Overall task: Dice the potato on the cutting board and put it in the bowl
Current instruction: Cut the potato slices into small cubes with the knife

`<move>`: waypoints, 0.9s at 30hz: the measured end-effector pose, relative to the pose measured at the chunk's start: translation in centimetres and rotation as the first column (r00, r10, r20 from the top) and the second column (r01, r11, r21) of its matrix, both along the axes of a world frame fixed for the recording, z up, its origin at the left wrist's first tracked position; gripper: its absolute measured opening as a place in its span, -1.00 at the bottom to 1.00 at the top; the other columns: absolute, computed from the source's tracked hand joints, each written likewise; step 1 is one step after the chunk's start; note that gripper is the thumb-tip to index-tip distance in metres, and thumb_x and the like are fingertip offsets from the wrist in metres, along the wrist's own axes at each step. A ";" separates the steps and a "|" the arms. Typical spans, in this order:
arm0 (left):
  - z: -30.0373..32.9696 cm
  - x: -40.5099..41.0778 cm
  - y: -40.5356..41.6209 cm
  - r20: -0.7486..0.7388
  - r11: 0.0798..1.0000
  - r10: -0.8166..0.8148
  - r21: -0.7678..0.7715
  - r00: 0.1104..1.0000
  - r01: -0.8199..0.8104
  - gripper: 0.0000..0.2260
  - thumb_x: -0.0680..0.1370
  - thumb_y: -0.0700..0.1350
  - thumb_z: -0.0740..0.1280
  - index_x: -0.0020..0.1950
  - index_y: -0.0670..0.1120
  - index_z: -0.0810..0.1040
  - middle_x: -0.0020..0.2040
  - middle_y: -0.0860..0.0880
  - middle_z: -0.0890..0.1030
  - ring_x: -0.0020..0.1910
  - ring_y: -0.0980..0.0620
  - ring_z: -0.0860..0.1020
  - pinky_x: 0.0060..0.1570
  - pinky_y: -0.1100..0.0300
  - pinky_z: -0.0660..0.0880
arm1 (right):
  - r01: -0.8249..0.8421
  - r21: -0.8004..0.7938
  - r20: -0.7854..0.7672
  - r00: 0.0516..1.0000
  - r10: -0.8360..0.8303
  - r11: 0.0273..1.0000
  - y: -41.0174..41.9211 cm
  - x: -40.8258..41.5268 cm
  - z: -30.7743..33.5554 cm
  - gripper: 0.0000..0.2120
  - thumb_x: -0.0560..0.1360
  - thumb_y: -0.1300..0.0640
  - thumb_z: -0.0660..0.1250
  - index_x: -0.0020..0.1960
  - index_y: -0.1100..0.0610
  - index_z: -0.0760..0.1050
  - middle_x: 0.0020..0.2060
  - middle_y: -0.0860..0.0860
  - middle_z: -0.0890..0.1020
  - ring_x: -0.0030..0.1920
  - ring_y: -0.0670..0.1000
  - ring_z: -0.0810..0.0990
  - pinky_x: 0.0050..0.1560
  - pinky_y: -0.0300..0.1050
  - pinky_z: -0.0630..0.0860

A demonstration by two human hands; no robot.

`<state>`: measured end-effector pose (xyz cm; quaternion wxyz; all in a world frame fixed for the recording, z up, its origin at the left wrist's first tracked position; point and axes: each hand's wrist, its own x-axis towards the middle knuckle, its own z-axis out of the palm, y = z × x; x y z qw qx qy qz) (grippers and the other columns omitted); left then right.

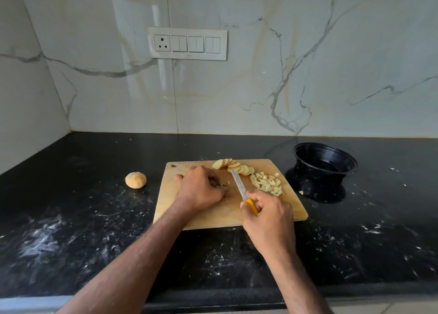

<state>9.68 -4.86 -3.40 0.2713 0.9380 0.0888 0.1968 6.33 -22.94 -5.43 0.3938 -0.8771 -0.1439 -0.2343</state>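
Nearest to us, at the front edge of the cutting board (166, 209), our right hand (267, 221) is wrapped around the yellow handle of the knife (241, 190). The blade points away from us toward the far edge of the board, and it lies between the two groups of potato. A little farther in, on the left half of the board, our left hand (201, 190) has its fingers curled down over a small cluster of potato pieces (225, 185) and holds them against the wood. We cannot see how much potato is under the fingers.

On the right half of the board lies the heap of diced cubes (267, 183), and behind it, along the far edge, a fanned row of potato slices (233, 166) is not yet diced. Past the right edge of the board stands the black bowl (326, 163), which looks empty. One stray cube (301, 192) lies on the counter (71, 218) near its base. Another, uncut potato (135, 180) rests on the counter, left of the board.

We judge that the dicing is about half done. The next move should bring the blade to the pieces under the left hand, with the fingertips kept back from the edge. After that the far slices need the same treatment, and then everything goes into the bowl.
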 end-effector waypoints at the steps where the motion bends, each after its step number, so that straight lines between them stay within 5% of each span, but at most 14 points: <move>1: -0.1 0.0 0.0 0.005 1.000 0.006 0.005 1.000 -0.006 -0.92 0.39 0.04 0.46 -0.15 0.10 0.67 -0.25 0.24 0.55 -0.03 0.11 0.50 0.10 -0.05 0.26 | 0.002 -0.017 0.007 1.000 -0.002 1.000 0.1 -0.1 0.1 -0.81 0.48 0.06 0.49 0.08 0.03 0.68 -0.40 -0.22 0.43 -0.34 -0.13 0.46 -0.32 -0.22 0.46; 6: -0.3 0.2 0.0 0.008 0.999 -0.003 0.033 1.000 0.003 -0.89 0.46 0.05 0.44 -0.06 0.09 0.72 -0.17 0.23 0.60 0.02 0.12 0.49 0.13 -0.05 0.24 | 0.002 -0.070 0.016 1.000 0.000 0.998 0.5 -0.3 0.4 -0.85 0.46 0.09 0.50 0.02 0.07 0.66 -0.33 -0.16 0.58 -0.31 -0.12 0.54 -0.29 -0.07 0.61; 10: -0.5 0.2 0.0 0.028 0.999 -0.019 0.037 0.999 0.018 -0.89 0.49 0.01 0.42 -0.04 0.08 0.73 -0.17 0.24 0.58 0.03 0.11 0.50 0.11 -0.01 0.23 | 0.005 -0.098 0.026 1.000 -0.002 0.995 0.7 -0.3 0.4 -0.89 0.47 0.08 0.48 -0.02 0.07 0.65 -0.40 -0.14 0.50 -0.38 -0.12 0.47 -0.40 -0.17 0.45; 14: -0.5 0.2 0.0 0.037 0.999 -0.035 0.027 0.999 0.034 -0.91 0.49 -0.01 0.43 -0.06 0.09 0.73 -0.24 0.27 0.54 -0.03 0.13 0.47 0.08 0.01 0.23 | -0.003 -0.126 0.006 1.000 0.004 0.992 0.8 -0.3 0.3 -0.87 0.49 0.06 0.45 0.02 0.06 0.64 -0.33 -0.12 0.53 -0.31 -0.10 0.51 -0.34 -0.19 0.50; 19: -0.4 0.2 0.2 0.035 0.997 -0.073 0.002 0.997 0.073 -0.90 0.49 -0.03 0.44 -0.05 0.08 0.74 -0.12 0.22 0.66 0.00 0.14 0.51 0.23 -0.09 0.38 | 0.011 -0.165 0.020 1.000 -0.008 0.986 0.8 -0.3 0.4 -0.90 0.49 0.07 0.45 0.00 0.05 0.63 -0.32 -0.12 0.54 -0.30 -0.14 0.50 -0.31 -0.38 0.33; 27: 0.1 0.2 0.6 0.003 0.987 -0.156 -0.032 0.988 0.156 -0.89 0.47 -0.09 0.45 -0.07 0.04 0.76 -0.15 0.16 0.70 -0.08 0.12 0.60 0.14 -0.12 0.55 | 0.006 -0.243 0.050 0.999 0.007 0.970 1.0 -0.5 0.3 -0.90 0.51 0.06 0.42 -0.01 0.06 0.60 -0.23 -0.07 0.60 -0.23 -0.06 0.52 -0.23 -0.28 0.35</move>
